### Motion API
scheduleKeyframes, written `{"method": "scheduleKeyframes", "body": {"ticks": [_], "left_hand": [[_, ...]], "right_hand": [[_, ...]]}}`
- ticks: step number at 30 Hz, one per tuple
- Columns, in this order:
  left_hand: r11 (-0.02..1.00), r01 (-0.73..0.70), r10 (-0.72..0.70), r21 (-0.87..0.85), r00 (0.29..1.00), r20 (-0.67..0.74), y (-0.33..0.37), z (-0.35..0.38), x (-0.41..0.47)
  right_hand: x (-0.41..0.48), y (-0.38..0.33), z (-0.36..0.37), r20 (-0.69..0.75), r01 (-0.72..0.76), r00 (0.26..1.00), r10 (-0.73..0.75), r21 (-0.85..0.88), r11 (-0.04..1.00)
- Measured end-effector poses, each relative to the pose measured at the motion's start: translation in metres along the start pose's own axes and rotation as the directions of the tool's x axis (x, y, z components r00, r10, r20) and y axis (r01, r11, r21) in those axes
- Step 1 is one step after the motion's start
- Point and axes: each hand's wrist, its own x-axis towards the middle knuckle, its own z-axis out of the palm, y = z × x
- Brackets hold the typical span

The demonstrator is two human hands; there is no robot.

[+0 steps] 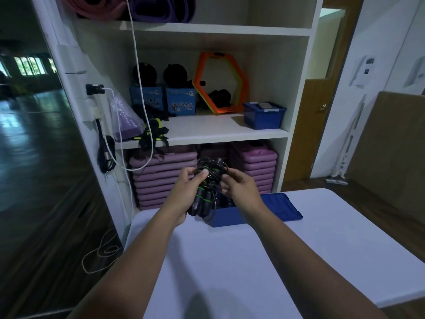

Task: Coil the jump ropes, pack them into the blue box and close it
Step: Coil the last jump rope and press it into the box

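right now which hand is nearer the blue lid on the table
Right. The right hand is just left of the lid, pinching the jump ropes; the left hand grips them farther left.

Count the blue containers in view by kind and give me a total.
Plastic box on the table: 1
Plastic bin on the shelf: 1
Lucky Star cartons: 2
Total: 4

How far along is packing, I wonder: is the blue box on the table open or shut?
Open. The blue box has no lid on; the lid lies beside it on the table.
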Motion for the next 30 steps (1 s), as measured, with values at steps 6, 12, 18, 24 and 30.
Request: {"method": "scheduleKeyframes", "body": {"ticks": [6, 12, 18, 24, 30], "left_hand": [[0.988, 0.136, -0.145, 0.074, 0.981, 0.125, -0.027, 0.017, 0.026], [0.982, 0.169, -0.176, 0.080, 0.981, 0.080, -0.054, 0.048, 0.068], [0.967, 0.220, -0.222, 0.127, 0.975, 0.001, -0.088, 0.075, 0.137], [0.947, 0.292, -0.285, 0.130, 0.956, -0.076, -0.130, 0.103, 0.216], [0.907, 0.406, -0.391, 0.109, 0.910, -0.137, -0.181, 0.124, 0.278]], "right_hand": [[0.026, 0.038, -0.024, -0.089, -0.139, 0.985, 0.145, 0.072, 0.988], [0.068, 0.066, -0.061, -0.085, -0.165, 0.982, 0.170, 0.061, 0.984], [0.142, 0.091, -0.101, -0.060, -0.226, 0.973, 0.225, -0.019, 0.974], [0.219, 0.121, -0.132, 0.019, -0.321, 0.947, 0.321, -0.012, 0.947], [0.277, 0.171, -0.149, 0.047, -0.422, 0.905, 0.422, -0.022, 0.907]]}}
